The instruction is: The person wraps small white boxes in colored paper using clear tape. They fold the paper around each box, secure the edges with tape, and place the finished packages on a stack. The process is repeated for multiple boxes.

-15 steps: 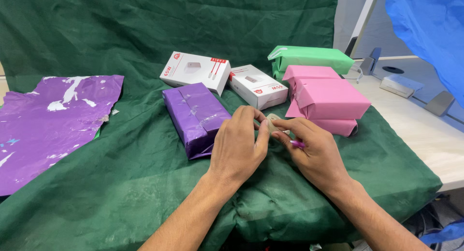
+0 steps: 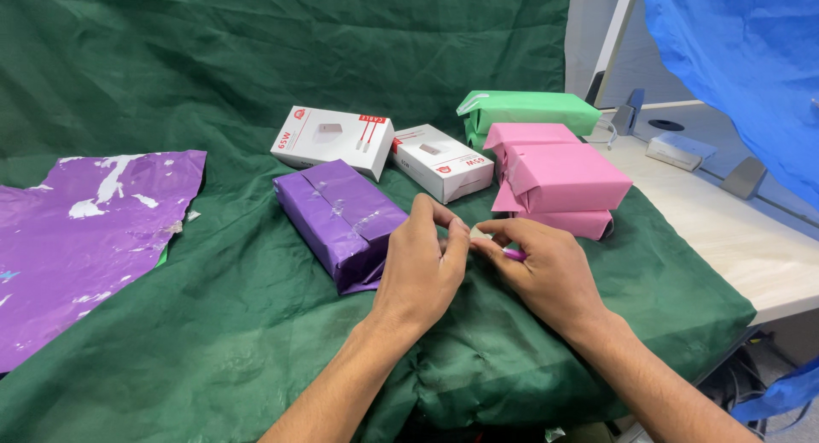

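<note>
Purple foil-wrapped box (image 2: 343, 221) lies just left of my left hand (image 2: 420, 268), long axis running away leftward, while both hands, right hand (image 2: 546, 272) included, pinch a small pale tape piece (image 2: 480, 236).

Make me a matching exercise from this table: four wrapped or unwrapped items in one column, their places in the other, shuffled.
Things:
1. purple wrapped box
2. green wrapped box
3. purple wrapping sheet
4. pink wrapped boxes

Places:
A. flat at the far left of the green cloth
B. farthest back, behind the pink stack
C. just left of the left hand
D. stacked beyond the right hand

Pairs: 1-C, 2-B, 3-A, 4-D
</note>
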